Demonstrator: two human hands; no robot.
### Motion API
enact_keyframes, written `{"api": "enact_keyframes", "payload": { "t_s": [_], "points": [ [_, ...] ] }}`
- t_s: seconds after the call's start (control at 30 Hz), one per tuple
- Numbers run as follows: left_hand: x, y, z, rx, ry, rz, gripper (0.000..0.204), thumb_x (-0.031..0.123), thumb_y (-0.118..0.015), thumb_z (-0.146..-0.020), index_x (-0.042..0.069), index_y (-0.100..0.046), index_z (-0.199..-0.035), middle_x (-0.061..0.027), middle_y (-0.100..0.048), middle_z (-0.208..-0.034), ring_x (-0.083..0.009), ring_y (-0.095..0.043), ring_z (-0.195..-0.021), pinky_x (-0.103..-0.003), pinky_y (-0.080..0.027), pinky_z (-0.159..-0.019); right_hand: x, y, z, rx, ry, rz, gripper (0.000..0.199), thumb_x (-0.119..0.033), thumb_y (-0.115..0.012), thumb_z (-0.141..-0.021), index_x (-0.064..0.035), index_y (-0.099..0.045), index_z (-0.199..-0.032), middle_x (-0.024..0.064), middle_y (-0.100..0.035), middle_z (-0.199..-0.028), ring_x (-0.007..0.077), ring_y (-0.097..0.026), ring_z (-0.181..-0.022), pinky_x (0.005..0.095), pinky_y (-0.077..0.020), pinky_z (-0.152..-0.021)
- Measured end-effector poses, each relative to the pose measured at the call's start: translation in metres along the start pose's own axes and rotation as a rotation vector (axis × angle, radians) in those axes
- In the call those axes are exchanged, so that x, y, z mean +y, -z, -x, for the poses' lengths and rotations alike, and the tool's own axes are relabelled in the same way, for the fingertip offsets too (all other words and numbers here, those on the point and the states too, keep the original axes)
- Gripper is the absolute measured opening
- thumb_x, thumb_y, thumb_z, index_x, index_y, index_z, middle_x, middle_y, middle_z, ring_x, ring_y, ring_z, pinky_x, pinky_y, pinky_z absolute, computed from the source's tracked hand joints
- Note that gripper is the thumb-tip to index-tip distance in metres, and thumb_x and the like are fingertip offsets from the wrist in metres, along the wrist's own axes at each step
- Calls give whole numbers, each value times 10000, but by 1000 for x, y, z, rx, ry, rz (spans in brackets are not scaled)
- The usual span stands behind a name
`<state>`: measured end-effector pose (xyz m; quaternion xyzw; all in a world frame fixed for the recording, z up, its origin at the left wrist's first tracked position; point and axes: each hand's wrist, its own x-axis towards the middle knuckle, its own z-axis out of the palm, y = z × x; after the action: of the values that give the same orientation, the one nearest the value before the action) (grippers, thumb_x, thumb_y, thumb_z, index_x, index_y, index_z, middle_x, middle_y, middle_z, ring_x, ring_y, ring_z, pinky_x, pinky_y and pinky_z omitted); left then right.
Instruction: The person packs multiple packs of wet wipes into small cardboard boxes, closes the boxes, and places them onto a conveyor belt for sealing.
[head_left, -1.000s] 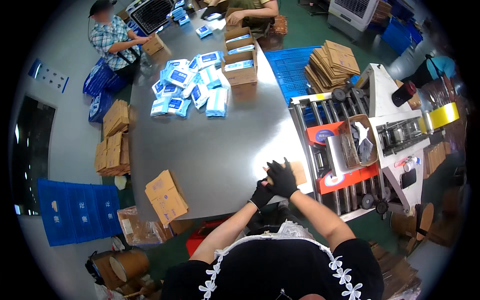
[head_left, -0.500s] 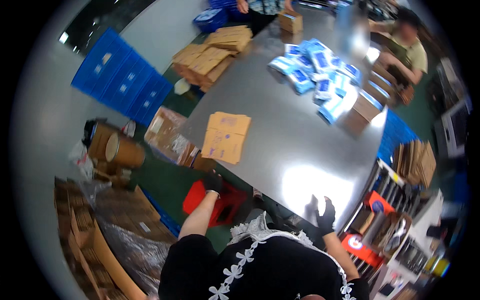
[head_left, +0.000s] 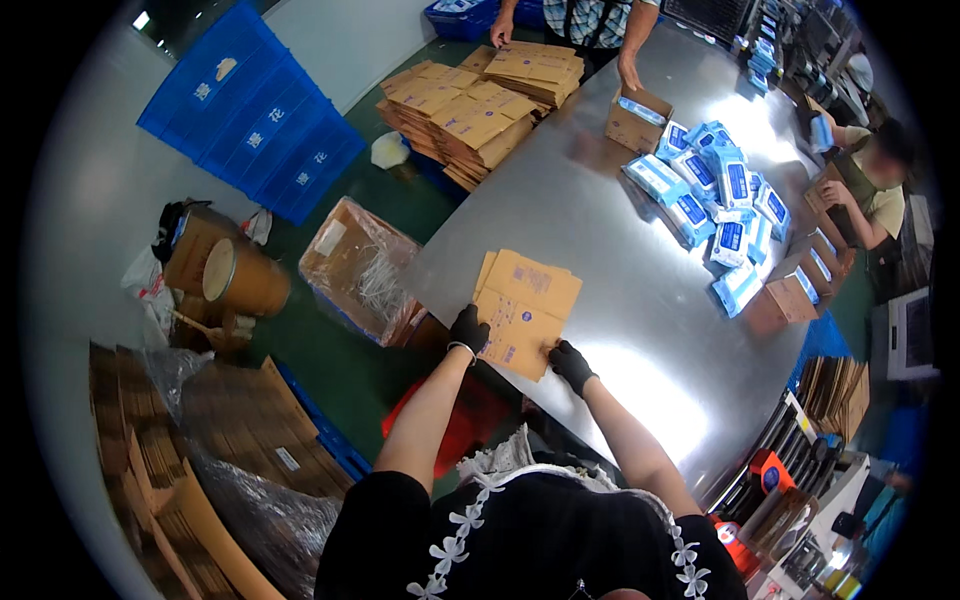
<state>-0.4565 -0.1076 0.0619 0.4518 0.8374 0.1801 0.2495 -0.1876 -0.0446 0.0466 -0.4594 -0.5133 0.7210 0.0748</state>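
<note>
A small stack of flattened cardboard boxes [head_left: 528, 305], brown with blue print, lies on the near left of the metal table [head_left: 570, 215]. My left hand [head_left: 468, 331], in a black glove, grips the stack's left edge. At its near right corner my right hand [head_left: 572, 367], also in a black glove, is closed on the boxes. The fingertips of both hands are partly hidden. Farther right on the table is a heap of blue and white soft packs [head_left: 730, 190], apart from my hands.
Opened boxes [head_left: 793, 297] holding packs stand along the right edge. Across the table, one person's hand [head_left: 629, 73] is at a box [head_left: 637, 122]; another person [head_left: 870, 190] handles a box at right. Piled flat cartons [head_left: 465, 115], blue crates [head_left: 255, 115] and a lined carton [head_left: 355, 270] stand left.
Both my hands have come forward to the flattened boxes and taken hold of them. The view has shifted. The person across the table now reaches to the box there.
</note>
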Motion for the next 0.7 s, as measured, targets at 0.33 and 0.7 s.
{"api": "enact_keyframes", "payload": {
  "t_s": [0.33, 0.7],
  "points": [
    [109, -13, 4, -911, -90, 1106, 464, 246, -632, -854, -12, -486, -1212, -113, -608, -1088, -197, -560, -1028, -346, -438, -905, 26, 42, 68, 210, -364, -153, 392, -472, -546, -907, -120, -589, -1073, 0, -593, -871, 124, -539, -803, 299, -428, -751],
    [292, -55, 58, -1064, -186, 798, 816, 212, -736, -810, -19, -213, -1393, -37, -611, -889, -114, -599, -834, -257, -486, -763, -45, 109, 179, 349, 221, -527, 731, -152, -705, -835, -13, -309, -1434, 58, -518, -1276, 150, -581, -1024, 279, -454, -892]
  ]
}}
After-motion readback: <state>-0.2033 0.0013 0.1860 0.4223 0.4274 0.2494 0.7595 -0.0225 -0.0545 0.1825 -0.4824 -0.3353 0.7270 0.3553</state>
